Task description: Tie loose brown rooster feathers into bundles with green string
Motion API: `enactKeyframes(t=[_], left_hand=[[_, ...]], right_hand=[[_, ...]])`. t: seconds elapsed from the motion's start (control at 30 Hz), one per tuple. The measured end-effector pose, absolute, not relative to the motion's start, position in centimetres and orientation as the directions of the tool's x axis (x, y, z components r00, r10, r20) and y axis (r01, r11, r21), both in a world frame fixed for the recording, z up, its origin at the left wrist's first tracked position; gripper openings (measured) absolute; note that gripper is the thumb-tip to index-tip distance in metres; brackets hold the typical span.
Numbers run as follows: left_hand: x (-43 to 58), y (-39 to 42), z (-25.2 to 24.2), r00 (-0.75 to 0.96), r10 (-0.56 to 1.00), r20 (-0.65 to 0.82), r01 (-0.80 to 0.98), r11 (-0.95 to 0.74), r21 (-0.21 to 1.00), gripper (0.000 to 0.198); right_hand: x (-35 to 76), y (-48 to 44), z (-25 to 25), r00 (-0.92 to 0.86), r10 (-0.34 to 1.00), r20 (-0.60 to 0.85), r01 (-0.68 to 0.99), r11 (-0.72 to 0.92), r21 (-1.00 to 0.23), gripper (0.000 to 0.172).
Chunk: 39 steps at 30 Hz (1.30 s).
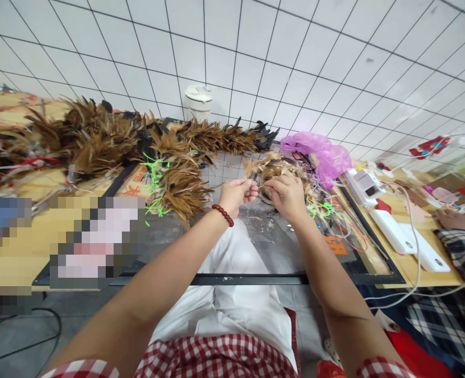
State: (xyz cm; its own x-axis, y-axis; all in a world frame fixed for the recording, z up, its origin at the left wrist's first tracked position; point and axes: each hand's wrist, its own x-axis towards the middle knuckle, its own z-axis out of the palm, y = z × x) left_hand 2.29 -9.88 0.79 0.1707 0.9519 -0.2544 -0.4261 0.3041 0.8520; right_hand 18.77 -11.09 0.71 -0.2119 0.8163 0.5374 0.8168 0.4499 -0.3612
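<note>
My left hand (238,194), with a beaded bracelet (223,215) at its wrist, is closed in a pinch. Close by on the right, my right hand (286,195) also has its fingers pinched together. Something thin and pale seems to run between the fingertips, too small to name. Behind my right hand lies a loose pile of brown and cream feathers (281,170). Left of my left hand are bundles of brown feathers (181,186) with bright green ties (155,184). More green ties (327,210) lie right of my right hand.
A long row of brown and black feathers (216,136) lies along the back by a white lidded cup (198,101). At right are a purple plastic bag (319,152), white power banks (409,241), cables and a co-worker's hand (458,220). A black-edged glass board (224,281) fronts me.
</note>
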Motion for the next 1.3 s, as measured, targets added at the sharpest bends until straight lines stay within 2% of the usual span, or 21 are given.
enactKeyframes(t=[0.03,0.1,0.2,0.33,0.6,0.67,0.73,0.83,0.87,0.93,1.0,1.07,1.17,1.3], left_hand=[[2.3,-9.8,0.7,0.162,0.952,-0.261,-0.406,0.306,0.861,0.016],[2.4,-9.6,0.4,0.15,0.953,-0.264,-0.344,0.301,0.889,0.017],[2.8,-9.4,-0.2,0.142,0.958,-0.249,-0.233,0.277,0.932,0.016],[3.2,-9.5,-0.7,0.149,0.959,-0.24,-0.154,0.262,0.953,0.015],[2.7,-9.3,-1.0,0.214,0.959,-0.184,0.003,0.188,0.982,0.024],[2.5,-9.2,-0.8,0.224,0.949,-0.221,-0.011,0.229,0.973,0.023],[2.4,-9.3,-0.6,0.225,0.939,-0.262,-0.089,0.287,0.954,0.021],[2.3,-9.5,-0.3,0.24,0.928,-0.286,-0.202,0.336,0.92,0.017],[2.2,-9.5,-0.2,0.255,0.924,-0.285,-0.225,0.343,0.912,0.016],[2.1,-9.6,-0.2,0.305,0.909,-0.284,-0.256,0.366,0.895,0.015],[2.0,-9.6,-0.2,0.367,0.887,-0.28,-0.275,0.391,0.878,0.014],[1.9,-9.6,-0.3,0.415,0.869,-0.269,-0.283,0.404,0.87,0.014],[1.8,-9.4,-0.4,0.458,0.847,-0.271,-0.278,0.426,0.861,0.013],[1.8,-9.3,-0.5,0.49,0.816,-0.305,-0.248,0.466,0.849,0.014]], right_hand=[[18.8,-11.3,0.9,-0.281,0.792,0.542,0.875,0.443,-0.193,0.024],[18.8,-11.5,1.1,-0.361,0.773,0.521,0.912,0.41,0.022,0.026],[18.5,-11.6,1.0,-0.429,0.764,0.481,0.9,0.406,0.158,0.028],[18.1,-11.6,0.6,-0.478,0.749,0.458,0.877,0.434,0.206,0.03],[18.3,-11.7,0.8,-0.454,0.738,0.499,0.887,0.43,0.17,0.027],[19.0,-11.5,0.9,-0.366,0.765,0.53,0.926,0.358,0.123,0.025],[19.8,-11.2,0.8,-0.237,0.798,0.554,0.963,0.268,0.027,0.024],[20.4,-10.6,0.3,-0.063,0.863,0.501,0.94,0.219,-0.26,0.021],[20.3,-10.4,0.1,-0.032,0.894,0.447,0.886,0.232,-0.401,0.02],[19.7,-10.1,-0.3,-0.048,0.95,0.308,0.677,0.258,-0.689,0.023],[18.9,-10.0,-0.6,-0.107,0.972,0.207,0.425,0.233,-0.875,0.029],[18.2,-10.1,-0.7,-0.108,0.98,0.168,0.258,0.191,-0.947,0.032],[17.6,-10.2,-0.8,-0.049,0.99,0.129,0.104,0.134,-0.985,0.031],[17.6,-10.1,-0.9,-0.044,0.993,0.108,-0.014,0.107,-0.994,0.028]])
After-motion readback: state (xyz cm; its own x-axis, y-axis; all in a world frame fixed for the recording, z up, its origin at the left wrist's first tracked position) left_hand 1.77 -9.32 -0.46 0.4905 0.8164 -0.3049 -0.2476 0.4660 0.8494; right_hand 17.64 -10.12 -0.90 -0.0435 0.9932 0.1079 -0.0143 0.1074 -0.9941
